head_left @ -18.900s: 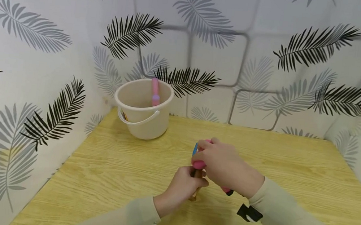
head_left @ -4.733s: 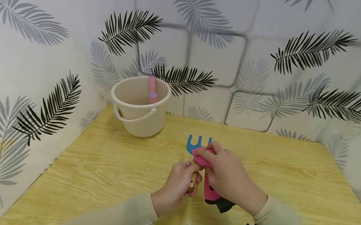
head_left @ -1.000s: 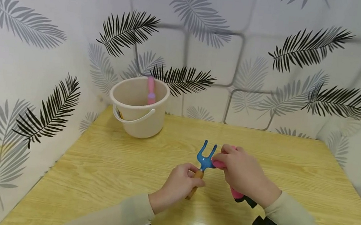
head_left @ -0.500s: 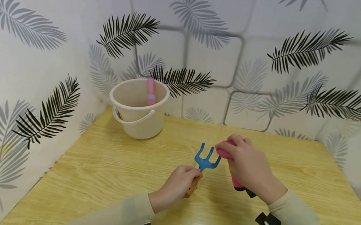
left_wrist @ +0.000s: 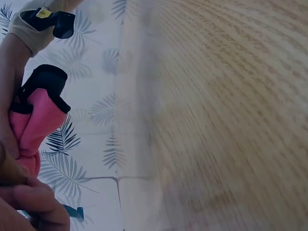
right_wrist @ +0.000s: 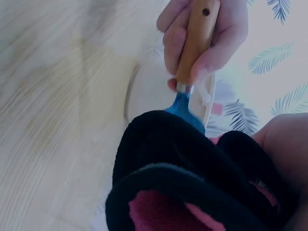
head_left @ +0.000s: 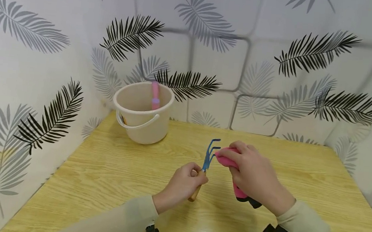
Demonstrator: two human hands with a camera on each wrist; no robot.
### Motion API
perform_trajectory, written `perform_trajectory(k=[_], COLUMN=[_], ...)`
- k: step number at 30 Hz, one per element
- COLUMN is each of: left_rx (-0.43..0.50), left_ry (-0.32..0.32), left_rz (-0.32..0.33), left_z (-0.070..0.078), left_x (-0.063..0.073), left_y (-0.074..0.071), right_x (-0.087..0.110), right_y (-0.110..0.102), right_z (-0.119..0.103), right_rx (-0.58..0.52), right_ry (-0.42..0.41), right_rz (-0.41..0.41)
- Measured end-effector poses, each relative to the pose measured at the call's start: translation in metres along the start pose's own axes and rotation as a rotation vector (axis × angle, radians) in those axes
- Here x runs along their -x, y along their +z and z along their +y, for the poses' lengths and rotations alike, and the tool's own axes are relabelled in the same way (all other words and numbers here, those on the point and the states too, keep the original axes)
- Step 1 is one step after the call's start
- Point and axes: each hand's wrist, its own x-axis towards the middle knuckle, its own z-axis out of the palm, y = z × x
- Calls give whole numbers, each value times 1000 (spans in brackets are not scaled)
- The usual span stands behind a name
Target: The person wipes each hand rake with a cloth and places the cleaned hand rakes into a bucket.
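Observation:
My left hand (head_left: 181, 182) grips the wooden handle of a small hand rake (head_left: 206, 161) with blue bent tines. The tool points away from me, tines turned to the right. My right hand (head_left: 259, 171) pinches a bunched pink cloth (head_left: 228, 156) at the rake's lowest tine. Black cuffs hang below that hand, and the cloth looks like a glove or sock. From the left wrist, the pink cloth (left_wrist: 43, 118) shows its dark cuff. In the right wrist view its black-rimmed opening covers the tines, while the rake's handle (right_wrist: 197, 41) stays visible in the left fingers.
A cream bucket (head_left: 147, 131) with a white handle stands at the back left of the wood-grain table (head_left: 115, 184). Leaning inside it is a pink stick-like thing (head_left: 155, 92) with a lilac band. A leaf-patterned wall (head_left: 217, 66) rises behind and at the left.
Over the last second the rake has turned in my left hand, so its tines now point right. My right hand has shifted the cloth along the tines. Earlier, the cloth was around the rake's head.

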Motion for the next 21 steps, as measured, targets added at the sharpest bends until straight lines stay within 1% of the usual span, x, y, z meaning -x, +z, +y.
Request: perform_trajectory(k=[2,5,9,13,15,19,21], left_rx=[-16,-26,-46,-66,-50,13,18], left_ry=[2,-12,-23,-21,-26,-47,-50], left_rz=[4,14,28,35,28,0,1], left_z=[0,1,1,1,1,0,0], left_x=[-1,-2,-3,-3,-3,-4,-3], left_y=[0,0,2,2,2,3,3], right_x=[-1,-3,-5,-6,-6,-4,-2], right_y=[0,2,6,8,8,9,12], right_z=[-3,-8,-11,-13,-14,-16,-18], right_rx=[-4,-11,-6,5,7,13,18], right_ry=[-40,-82,-97,-96,-93,-88,-100], right_rz=[29,69,100,101,98,105,107])
